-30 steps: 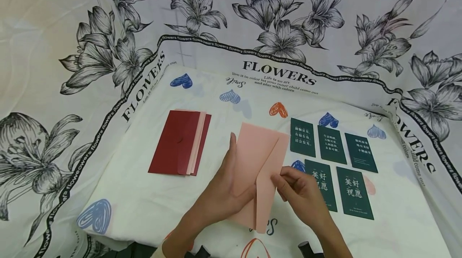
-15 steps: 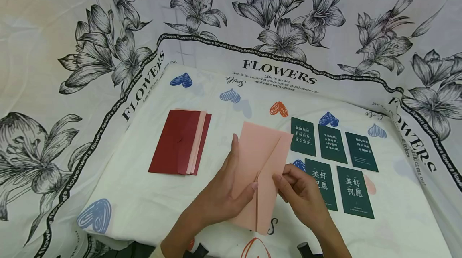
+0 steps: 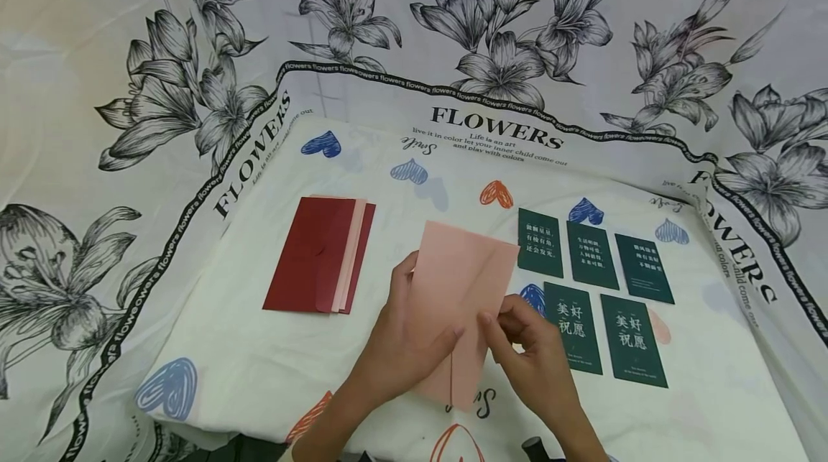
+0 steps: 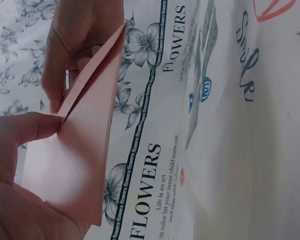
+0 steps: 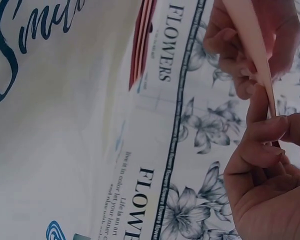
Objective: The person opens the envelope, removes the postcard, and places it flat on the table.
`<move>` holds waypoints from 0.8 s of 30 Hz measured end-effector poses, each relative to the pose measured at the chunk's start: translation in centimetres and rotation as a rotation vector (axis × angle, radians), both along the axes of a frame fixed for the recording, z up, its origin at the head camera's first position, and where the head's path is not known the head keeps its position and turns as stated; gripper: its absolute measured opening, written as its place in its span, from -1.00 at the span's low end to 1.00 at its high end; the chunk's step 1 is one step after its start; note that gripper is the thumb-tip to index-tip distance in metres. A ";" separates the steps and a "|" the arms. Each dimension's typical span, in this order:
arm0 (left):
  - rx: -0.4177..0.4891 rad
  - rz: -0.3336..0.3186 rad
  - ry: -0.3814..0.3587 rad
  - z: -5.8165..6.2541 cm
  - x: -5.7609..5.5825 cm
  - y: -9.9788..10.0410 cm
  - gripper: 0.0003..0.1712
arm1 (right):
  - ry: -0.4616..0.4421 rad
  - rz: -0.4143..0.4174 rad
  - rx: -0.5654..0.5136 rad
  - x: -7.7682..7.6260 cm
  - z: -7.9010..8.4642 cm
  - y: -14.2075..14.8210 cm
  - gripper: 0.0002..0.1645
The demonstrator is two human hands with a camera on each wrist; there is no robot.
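A pink envelope [image 3: 446, 282] is held up over the table, its flap side toward the head camera. My left hand [image 3: 397, 347] grips its left side, thumb across the front and fingers behind. At the right edge my right hand [image 3: 533, 354] pinches the flap between thumb and curled fingers. In the left wrist view the flap [image 4: 92, 70] stands slightly away from the envelope body [image 4: 75, 170]. The right wrist view shows the envelope [image 5: 255, 45] nearly edge-on between both hands. What lies inside it cannot be seen.
To the left lies a stack of red and pink envelopes [image 3: 310, 253]. Several dark green cards [image 3: 591, 253] with white writing lie in two rows at the right. A white cloth [image 3: 220, 347] with printed hearts covers the table. A small black object [image 3: 534, 447] shows at the bottom edge.
The envelope has tipped and shifted slightly left with both hands. My left fingers have bent more around its left edge. The stack and the green cards stay in place.
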State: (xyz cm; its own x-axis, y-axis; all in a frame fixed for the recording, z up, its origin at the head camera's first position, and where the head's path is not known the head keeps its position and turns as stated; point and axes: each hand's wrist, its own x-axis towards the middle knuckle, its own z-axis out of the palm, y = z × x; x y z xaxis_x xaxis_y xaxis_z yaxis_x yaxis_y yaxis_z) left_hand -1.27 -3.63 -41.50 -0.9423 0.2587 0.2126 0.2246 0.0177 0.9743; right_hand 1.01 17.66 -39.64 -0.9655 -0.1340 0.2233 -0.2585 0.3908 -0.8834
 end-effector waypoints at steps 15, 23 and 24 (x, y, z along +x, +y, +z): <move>0.038 0.023 -0.130 0.3 0.0 -0.9 -0.05 | -0.018 0.038 -0.006 0.0 0.0 -1.1 -0.86; -0.018 0.065 -0.156 0.4 -0.6 -2.5 -0.02 | -0.050 0.123 0.019 -0.1 -0.2 -1.2 -0.78; -0.036 0.080 -0.153 0.4 -0.8 -3.0 -0.02 | -0.057 0.133 0.031 -0.1 -0.2 -1.1 -0.75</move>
State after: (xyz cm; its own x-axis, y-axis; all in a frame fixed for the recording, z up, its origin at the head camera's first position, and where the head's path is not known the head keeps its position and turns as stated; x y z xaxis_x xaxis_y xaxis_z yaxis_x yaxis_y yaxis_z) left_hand -2.11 -6.61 -41.07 -0.9807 0.1869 0.0575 0.0707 0.0650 0.9954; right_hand 0.96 16.54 -39.84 -0.9498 -0.2675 0.1624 -0.2596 0.3835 -0.8863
